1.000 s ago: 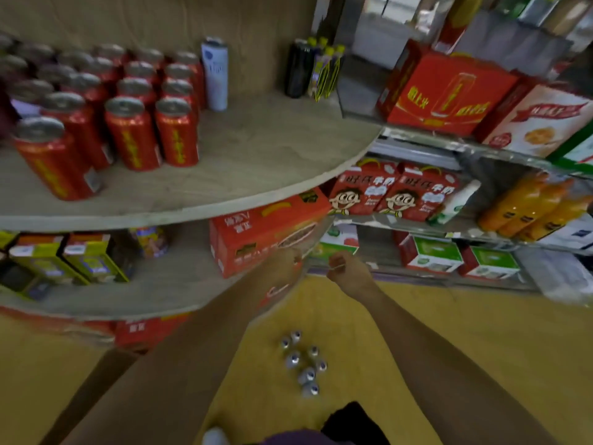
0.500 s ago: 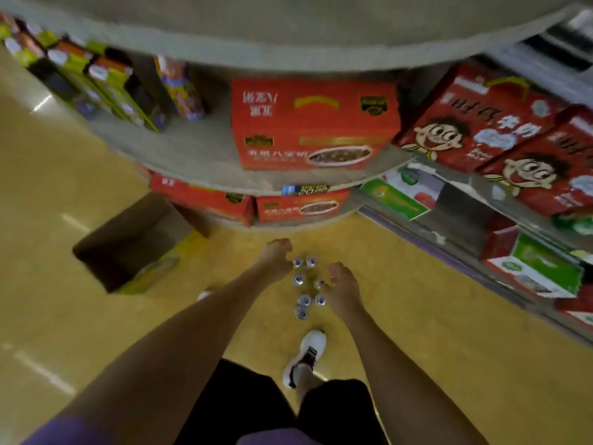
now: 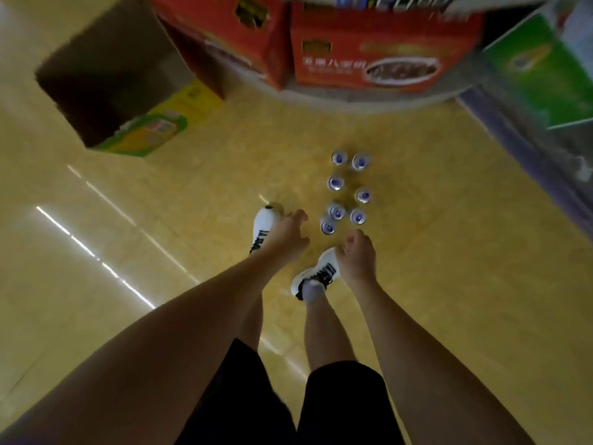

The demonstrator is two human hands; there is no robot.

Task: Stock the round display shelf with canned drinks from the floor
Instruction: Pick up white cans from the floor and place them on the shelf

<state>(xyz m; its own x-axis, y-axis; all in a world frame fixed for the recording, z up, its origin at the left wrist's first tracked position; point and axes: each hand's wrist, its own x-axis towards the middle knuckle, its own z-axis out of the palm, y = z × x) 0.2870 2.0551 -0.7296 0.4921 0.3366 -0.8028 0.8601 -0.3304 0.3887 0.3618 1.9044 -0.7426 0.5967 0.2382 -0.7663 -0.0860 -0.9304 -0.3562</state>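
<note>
Several blue-and-white cans stand upright in a loose cluster on the yellow floor, seen from above. My left hand hangs just left of the nearest can, fingers loosely spread, holding nothing. My right hand hovers just below the cluster with fingers loosely curled and nothing in it. The bottom tier of the round display shelf shows at the top, carrying red cartons.
An open cardboard box with green-and-yellow print sits on the floor at upper left. My feet in white shoes stand right behind the cans. Shelving with green boxes runs along the right.
My view has tipped from the upper shelf tiers down to the floor. Both hands have dropped towards the cans, which now look larger and closer.
</note>
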